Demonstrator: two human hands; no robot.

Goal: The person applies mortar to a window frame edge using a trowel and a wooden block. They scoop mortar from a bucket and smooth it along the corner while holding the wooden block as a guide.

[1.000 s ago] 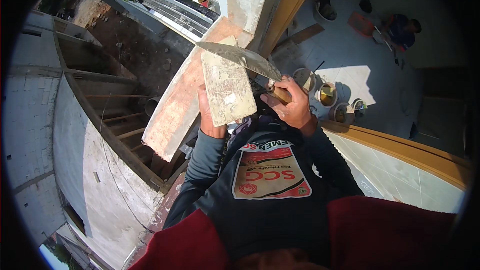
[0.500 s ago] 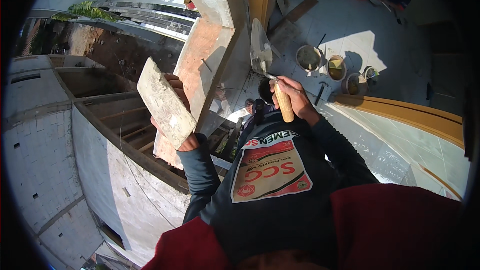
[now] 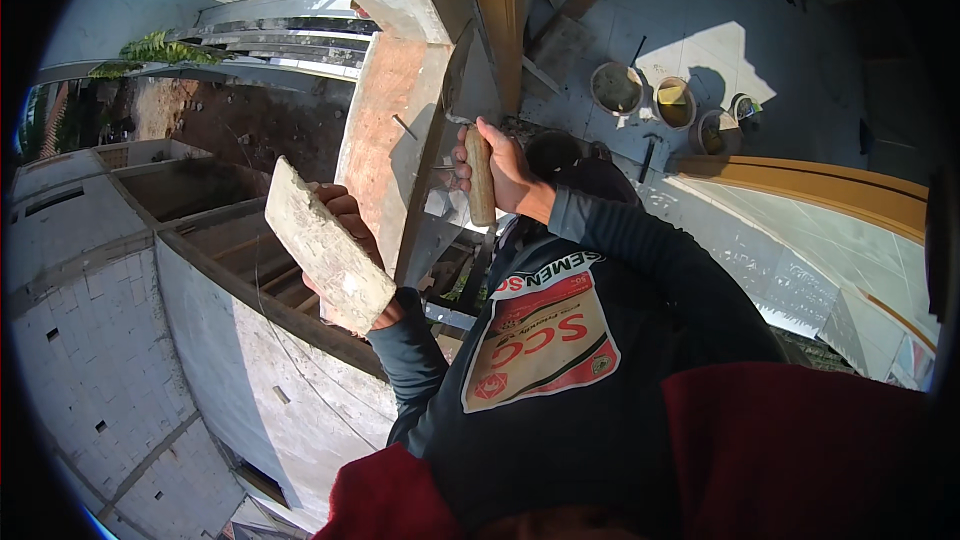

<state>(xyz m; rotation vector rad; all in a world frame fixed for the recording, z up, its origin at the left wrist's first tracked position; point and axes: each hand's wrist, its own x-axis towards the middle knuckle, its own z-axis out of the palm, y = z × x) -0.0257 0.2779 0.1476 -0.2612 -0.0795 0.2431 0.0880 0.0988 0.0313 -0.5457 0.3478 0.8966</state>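
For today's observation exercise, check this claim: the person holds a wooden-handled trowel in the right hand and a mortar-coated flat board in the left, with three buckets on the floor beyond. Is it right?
Not quite. The head view shows four buckets, not three. The rest stands: right hand on the trowel, left hand holding the mortar-coated flat board.

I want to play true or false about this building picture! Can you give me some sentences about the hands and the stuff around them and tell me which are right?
1. The right hand grips a trowel by its wooden handle. True.
2. The left hand is empty. False: it holds a flat mortar board smeared with grey mortar.
3. The trowel blade points up along the wall edge. True.
4. The buckets stand on the mortar board. False: they stand on the floor beyond the right hand.
5. The two hands touch each other. False: they are apart.
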